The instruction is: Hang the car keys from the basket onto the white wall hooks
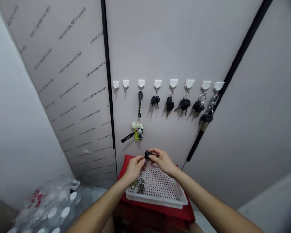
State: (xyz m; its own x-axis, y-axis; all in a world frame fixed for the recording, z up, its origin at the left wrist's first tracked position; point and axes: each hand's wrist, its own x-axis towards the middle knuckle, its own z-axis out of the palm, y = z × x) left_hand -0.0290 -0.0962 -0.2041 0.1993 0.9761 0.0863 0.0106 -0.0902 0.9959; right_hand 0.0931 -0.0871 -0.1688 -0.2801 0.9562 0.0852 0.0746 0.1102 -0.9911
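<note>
Over the back of a white perforated basket (157, 201), my two hands meet around a small bunch of black-headed keys (147, 154). My right hand (161, 159) pinches the black heads from the right. From the left, my left hand (137, 166) has its fingertips closed at the lower metal part of the same keys. The fingers partly cover the bunch, so the number of keys is hidden. Inside the basket, near its left side, lies another bunch of metal keys (141, 186) beside a yellowish-green item (134, 184).
White adhesive hooks (157, 84) line the panel; several carry black-headed keys (184, 104), one a strap with a grey figure charm (140, 132). The two leftmost hooks (125, 84) hold nothing. A red surface (155, 212) supports the basket. Plastic-wrapped bottles (52, 212) stand at lower left.
</note>
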